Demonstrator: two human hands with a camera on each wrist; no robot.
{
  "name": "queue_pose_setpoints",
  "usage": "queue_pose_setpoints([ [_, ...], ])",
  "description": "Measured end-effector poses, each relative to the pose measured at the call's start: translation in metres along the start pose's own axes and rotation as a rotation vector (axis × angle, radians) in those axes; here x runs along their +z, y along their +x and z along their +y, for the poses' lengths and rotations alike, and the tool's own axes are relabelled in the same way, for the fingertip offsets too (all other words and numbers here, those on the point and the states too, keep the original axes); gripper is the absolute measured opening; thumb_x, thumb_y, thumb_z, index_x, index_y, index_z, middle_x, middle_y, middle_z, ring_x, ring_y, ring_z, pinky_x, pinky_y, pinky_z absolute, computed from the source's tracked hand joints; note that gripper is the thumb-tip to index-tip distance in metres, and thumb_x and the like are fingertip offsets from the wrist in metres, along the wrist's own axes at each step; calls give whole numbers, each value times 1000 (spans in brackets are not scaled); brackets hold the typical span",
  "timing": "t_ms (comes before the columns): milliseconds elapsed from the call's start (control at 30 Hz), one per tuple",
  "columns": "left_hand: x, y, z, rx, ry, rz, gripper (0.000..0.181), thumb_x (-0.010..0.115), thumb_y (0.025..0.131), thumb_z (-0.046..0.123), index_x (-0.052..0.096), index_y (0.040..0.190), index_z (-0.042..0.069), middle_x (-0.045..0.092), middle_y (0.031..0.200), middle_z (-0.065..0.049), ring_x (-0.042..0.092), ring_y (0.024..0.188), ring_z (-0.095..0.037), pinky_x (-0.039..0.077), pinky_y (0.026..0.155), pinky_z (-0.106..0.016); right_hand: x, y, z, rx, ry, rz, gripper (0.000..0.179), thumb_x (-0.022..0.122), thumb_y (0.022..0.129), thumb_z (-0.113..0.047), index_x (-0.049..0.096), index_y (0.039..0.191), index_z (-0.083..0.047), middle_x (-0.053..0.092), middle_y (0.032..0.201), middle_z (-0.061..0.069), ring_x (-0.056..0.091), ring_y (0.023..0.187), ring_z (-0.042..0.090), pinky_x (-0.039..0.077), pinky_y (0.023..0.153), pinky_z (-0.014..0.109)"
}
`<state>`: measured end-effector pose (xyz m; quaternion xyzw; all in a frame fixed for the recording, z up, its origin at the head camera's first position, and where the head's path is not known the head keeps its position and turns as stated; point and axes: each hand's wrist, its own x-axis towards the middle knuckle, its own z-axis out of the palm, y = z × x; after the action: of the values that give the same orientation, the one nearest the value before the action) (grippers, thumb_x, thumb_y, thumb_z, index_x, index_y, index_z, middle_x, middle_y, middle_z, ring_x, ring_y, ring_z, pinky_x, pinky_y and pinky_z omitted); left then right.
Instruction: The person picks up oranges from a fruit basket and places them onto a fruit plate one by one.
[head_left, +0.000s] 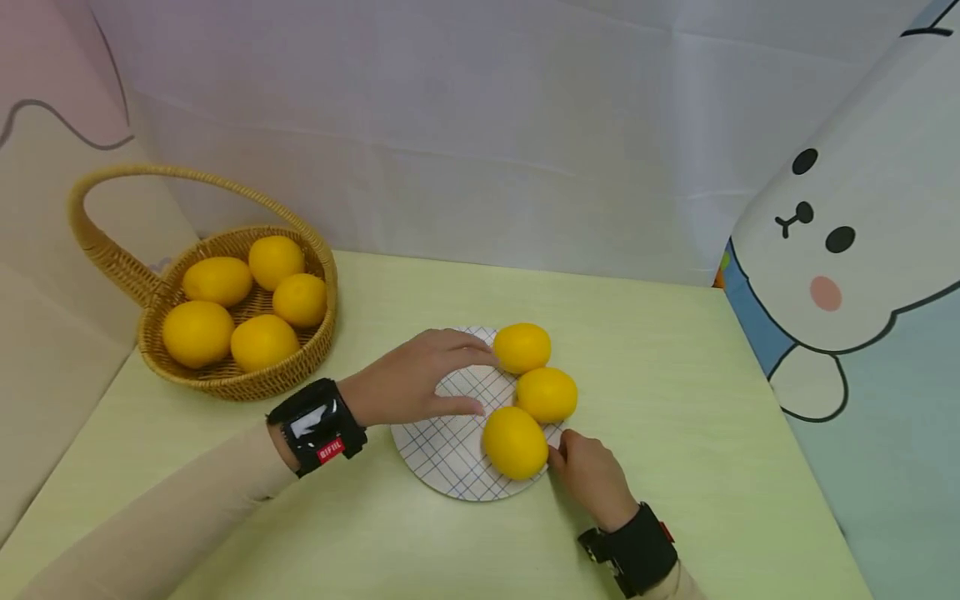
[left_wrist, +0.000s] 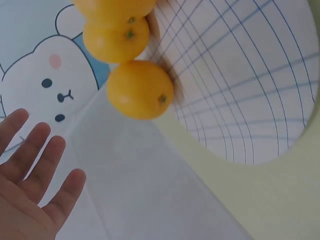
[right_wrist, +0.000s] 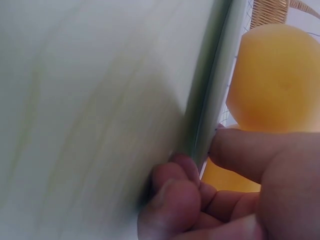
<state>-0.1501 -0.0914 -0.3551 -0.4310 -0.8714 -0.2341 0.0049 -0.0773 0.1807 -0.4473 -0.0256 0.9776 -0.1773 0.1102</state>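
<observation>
A round white plate with a blue grid pattern lies on the table, three yellow-orange oranges along its right side. The nearest orange sits toward the front, with the middle orange and the far orange behind it. My left hand hovers over the plate's left part, fingers extended and thumb spread, its fingertips close to the far orange. The left wrist view shows those fingers straight and holding nothing. At the plate's right edge, my right hand pinches the rim between thumb and curled fingers.
A wicker basket with a tall arched handle stands at the back left, several oranges inside. A white curtain hangs behind the pale table. Cartoon-printed cloth borders the right side.
</observation>
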Motion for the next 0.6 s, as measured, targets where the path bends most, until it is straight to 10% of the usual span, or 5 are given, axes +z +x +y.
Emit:
queue_pose_setpoints([
  [600, -80, -72, -70, -387, -61, 324, 26, 61, 92, 29, 65, 106, 8, 62, 103, -4, 55, 98, -22, 45, 85, -46, 7, -2, 5, -3, -11, -6, 26, 60, 92, -23, 49, 72, -9, 41, 57, 1, 40, 50, 15, 30, 47, 26],
])
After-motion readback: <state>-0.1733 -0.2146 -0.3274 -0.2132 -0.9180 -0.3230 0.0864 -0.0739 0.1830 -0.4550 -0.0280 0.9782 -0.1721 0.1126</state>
